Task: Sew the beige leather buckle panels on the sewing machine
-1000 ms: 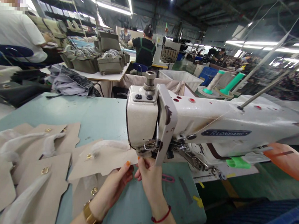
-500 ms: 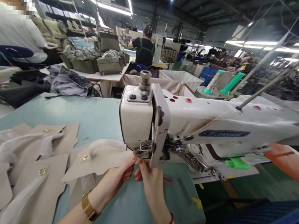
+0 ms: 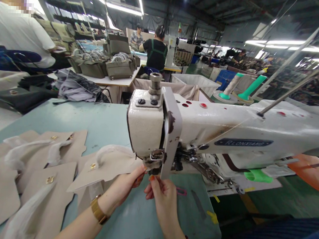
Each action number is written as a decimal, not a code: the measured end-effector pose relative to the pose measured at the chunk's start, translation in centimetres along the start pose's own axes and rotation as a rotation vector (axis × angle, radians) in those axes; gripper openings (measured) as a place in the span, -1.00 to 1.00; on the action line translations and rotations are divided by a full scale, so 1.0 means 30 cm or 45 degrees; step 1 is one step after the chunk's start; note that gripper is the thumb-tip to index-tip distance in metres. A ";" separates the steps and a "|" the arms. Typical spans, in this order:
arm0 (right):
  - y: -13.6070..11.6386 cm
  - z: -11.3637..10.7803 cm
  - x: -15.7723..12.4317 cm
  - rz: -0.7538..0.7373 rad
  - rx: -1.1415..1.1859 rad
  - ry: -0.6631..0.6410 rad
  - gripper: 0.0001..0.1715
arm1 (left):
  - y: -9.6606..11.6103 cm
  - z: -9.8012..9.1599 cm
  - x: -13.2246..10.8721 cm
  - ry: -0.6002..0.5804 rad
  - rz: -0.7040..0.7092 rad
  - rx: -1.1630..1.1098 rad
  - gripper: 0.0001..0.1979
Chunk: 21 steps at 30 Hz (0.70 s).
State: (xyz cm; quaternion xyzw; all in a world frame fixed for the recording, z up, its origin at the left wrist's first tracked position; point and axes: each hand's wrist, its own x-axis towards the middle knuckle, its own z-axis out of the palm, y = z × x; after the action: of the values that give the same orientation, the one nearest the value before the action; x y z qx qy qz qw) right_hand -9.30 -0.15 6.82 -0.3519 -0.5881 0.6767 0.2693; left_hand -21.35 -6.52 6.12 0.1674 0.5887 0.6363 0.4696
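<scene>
A white sewing machine (image 3: 145,127) stands in front of me. Under its head runs the right end of a beige bag panel (image 3: 108,170), which carries a gold clasp and a wrapped handle (image 3: 116,150). My left hand (image 3: 133,180), with a gold watch above the wrist, is closed at the panel's edge beside the needle area; its fingertips are partly hidden by the machine head. Just right of it and lower, my right hand (image 3: 160,193) has thumb and forefinger pinched together. Whatever lies between those fingertips is too small to make out.
More beige panels (image 3: 44,190) with wrapped handles lie on the table's left. A pink clip-like item (image 3: 181,191) rests right of my right hand. Thread cones (image 3: 252,87) stand behind the machine. Co-workers (image 3: 156,52) sit beyond, near grey-brown bags (image 3: 121,67).
My hands have drawn slightly apart: the right fingertips moved down and right, while the left ones reach a little further under the machine head. The view has shifted slightly.
</scene>
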 end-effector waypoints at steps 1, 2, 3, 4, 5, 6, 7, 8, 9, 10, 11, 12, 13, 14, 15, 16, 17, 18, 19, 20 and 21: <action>0.005 -0.003 -0.007 0.011 0.002 -0.011 -0.53 | 0.002 0.001 0.003 -0.002 -0.005 -0.012 -0.56; 0.010 -0.006 -0.014 0.023 0.005 -0.019 -0.54 | 0.003 0.002 0.007 -0.001 -0.008 -0.023 -0.56; 0.014 -0.008 -0.020 0.034 0.009 -0.026 -0.54 | 0.002 0.002 0.011 -0.001 -0.007 -0.031 -0.57; 0.018 -0.010 -0.026 0.046 0.016 -0.032 -0.54 | 0.001 0.002 0.014 -0.001 -0.003 -0.038 -0.57; 0.021 -0.012 -0.032 0.060 0.029 -0.036 -0.55 | -0.001 0.002 0.018 -0.002 0.003 -0.045 -0.58; 0.024 -0.012 -0.037 0.076 0.046 -0.040 -0.55 | -0.003 0.002 0.021 0.000 0.008 -0.055 -0.59; 0.027 -0.012 -0.041 0.094 0.065 -0.044 -0.55 | -0.004 0.003 0.023 0.003 0.013 -0.064 -0.60; 0.030 -0.012 -0.045 0.108 0.083 -0.049 -0.55 | -0.004 0.004 0.025 0.008 0.017 -0.071 -0.61; 0.033 -0.012 -0.049 0.117 0.099 -0.058 -0.54 | -0.004 0.005 0.026 0.013 0.019 -0.077 -0.60; 0.036 -0.011 -0.052 0.121 0.111 -0.065 -0.54 | -0.002 0.008 0.026 0.018 0.021 -0.080 -0.58; 0.040 -0.011 -0.055 0.120 0.119 -0.075 -0.54 | -0.001 0.010 0.026 0.022 0.023 -0.082 -0.57; 0.044 -0.010 -0.058 0.115 0.123 -0.085 -0.54 | 0.001 0.014 0.024 0.028 0.027 -0.086 -0.56; 0.049 -0.010 -0.060 0.110 0.123 -0.091 -0.54 | 0.002 0.017 0.023 0.036 0.031 -0.090 -0.55; 0.052 -0.010 -0.061 0.106 0.121 -0.095 -0.55 | 0.002 0.020 0.022 0.048 0.034 -0.097 -0.56; 0.055 -0.010 -0.063 0.103 0.119 -0.098 -0.55 | 0.002 0.023 0.021 0.065 0.036 -0.107 -0.56; 0.056 -0.010 -0.063 0.103 0.118 -0.103 -0.55 | 0.000 0.026 0.020 0.085 0.036 -0.118 -0.57; 0.056 -0.010 -0.064 0.103 0.121 -0.106 -0.55 | -0.001 0.029 0.019 0.105 0.035 -0.131 -0.58; 0.054 -0.010 -0.065 0.106 0.125 -0.111 -0.55 | -0.003 0.033 0.017 0.126 0.032 -0.145 -0.58; 0.052 -0.011 -0.066 0.109 0.131 -0.115 -0.55 | -0.004 0.039 0.016 0.147 0.031 -0.160 -0.59; 0.050 -0.012 -0.067 0.111 0.137 -0.119 -0.55 | -0.005 0.046 0.013 0.169 0.031 -0.177 -0.60; 0.049 -0.014 -0.068 0.113 0.141 -0.123 -0.56 | -0.006 0.055 0.010 0.192 0.031 -0.196 -0.60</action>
State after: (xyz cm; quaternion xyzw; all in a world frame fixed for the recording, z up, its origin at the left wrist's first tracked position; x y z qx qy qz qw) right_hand -7.66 -1.72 5.66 -0.3291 -0.5460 0.7355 0.2294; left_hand -20.17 -5.34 6.26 0.0897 0.5698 0.6962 0.4274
